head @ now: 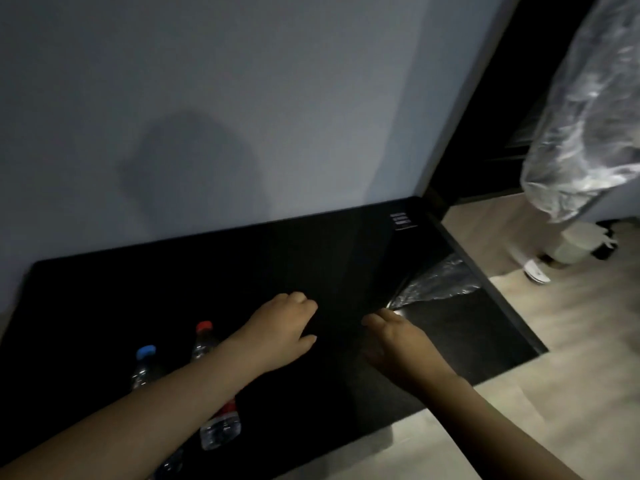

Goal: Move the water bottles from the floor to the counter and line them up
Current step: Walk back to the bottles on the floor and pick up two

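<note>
The blue-capped bottle (142, 367) and the red-capped bottle (221, 427) stand upright on the black counter (242, 265), left of both hands and nearer the person. The left hand (282, 329), loosely curled and empty, is closer to them. The right hand (393, 336), relaxed and empty, hovers beside crumpled plastic film (436, 287).

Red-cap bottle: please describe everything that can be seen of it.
The red-cap bottle is clear plastic, with a red cap on top and a red label band low on its body. It stands on the black counter, to the right of the blue-cap bottle. The left forearm crosses in front of its middle and hides that part; whether the two touch cannot be told.
</note>
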Demonstrator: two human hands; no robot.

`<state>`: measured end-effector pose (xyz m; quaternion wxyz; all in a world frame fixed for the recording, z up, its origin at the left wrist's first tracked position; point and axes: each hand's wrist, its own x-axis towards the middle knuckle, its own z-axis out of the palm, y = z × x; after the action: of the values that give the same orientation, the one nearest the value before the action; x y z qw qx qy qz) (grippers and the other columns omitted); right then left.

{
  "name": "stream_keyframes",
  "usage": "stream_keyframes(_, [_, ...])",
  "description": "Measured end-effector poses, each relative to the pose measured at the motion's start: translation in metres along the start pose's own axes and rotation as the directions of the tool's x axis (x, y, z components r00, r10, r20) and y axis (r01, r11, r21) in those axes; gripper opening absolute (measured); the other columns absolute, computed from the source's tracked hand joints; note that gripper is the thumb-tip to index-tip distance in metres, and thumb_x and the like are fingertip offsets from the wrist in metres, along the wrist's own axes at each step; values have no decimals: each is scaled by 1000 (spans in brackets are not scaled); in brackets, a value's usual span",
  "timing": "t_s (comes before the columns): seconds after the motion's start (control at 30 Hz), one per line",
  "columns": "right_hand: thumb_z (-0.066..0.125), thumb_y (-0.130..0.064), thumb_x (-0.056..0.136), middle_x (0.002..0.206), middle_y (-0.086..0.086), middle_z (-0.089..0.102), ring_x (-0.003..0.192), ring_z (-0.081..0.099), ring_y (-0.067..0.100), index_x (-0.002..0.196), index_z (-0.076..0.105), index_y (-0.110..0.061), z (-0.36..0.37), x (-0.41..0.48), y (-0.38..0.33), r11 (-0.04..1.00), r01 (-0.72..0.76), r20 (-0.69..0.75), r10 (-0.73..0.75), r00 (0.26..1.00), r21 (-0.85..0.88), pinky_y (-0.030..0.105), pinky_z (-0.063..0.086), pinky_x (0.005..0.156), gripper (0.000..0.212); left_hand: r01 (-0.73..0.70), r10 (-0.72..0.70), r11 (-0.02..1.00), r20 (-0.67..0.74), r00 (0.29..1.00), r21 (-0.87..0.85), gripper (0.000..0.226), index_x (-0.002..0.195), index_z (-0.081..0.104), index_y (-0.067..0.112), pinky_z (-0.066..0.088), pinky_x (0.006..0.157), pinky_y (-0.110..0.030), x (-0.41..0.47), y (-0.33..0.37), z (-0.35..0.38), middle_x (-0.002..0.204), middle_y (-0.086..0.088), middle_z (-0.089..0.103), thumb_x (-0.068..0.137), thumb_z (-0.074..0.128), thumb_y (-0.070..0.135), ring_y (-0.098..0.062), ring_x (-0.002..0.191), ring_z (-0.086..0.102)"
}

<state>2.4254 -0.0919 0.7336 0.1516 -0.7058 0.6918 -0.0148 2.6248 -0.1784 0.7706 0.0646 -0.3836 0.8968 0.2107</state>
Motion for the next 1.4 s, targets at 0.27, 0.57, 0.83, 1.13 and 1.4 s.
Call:
stream_keyframes(0.27, [55,-39,89,122,-1,53,111,54,18,124,51,-21,-38,-114,104,969,-246,-141,243,960,-10,33,48,90,39,-200,203,978,-60,977,59,45,129,47,25,47,95,-28,53,145,26,125,7,50,89,58,42,-11,116,48])
stream_keyframes(0.57, [56,-43,88,118,-6,56,107,56,15,127,49,-28,-63,-215,202,883,-468,-251,461,851,32,26,48,82,42,-468,475,876,-38,879,120,37,122,51,20,46,94,-29,106,292,38,119,4,50,91,55,40,-15,112,49])
stream_keyframes(0.83, [54,-41,91,121,-5,54,111,54,17,131,46,-27,-89,-261,271,717,-691,-284,684,672,92,28,46,83,44,-678,686,703,45,726,212,41,124,49,13,40,96,-35,182,397,39,123,-3,50,92,51,38,-23,117,47])
stream_keyframes(1.13, [53,-38,92,122,-5,54,110,53,15,131,46,-25,-125,-302,334,519,-843,-292,835,465,142,29,47,87,42,-841,842,491,126,525,228,45,131,43,17,38,100,-35,257,494,37,129,-1,47,93,48,42,-22,119,45])
stream_keyframes(1.4, [55,-42,90,123,-9,55,109,55,10,132,48,-28,-143,-345,414,432,-878,-336,874,351,206,24,48,89,44,-892,892,397,136,430,218,41,124,46,16,40,97,-35,301,600,54,126,0,49,92,49,42,-21,117,46])
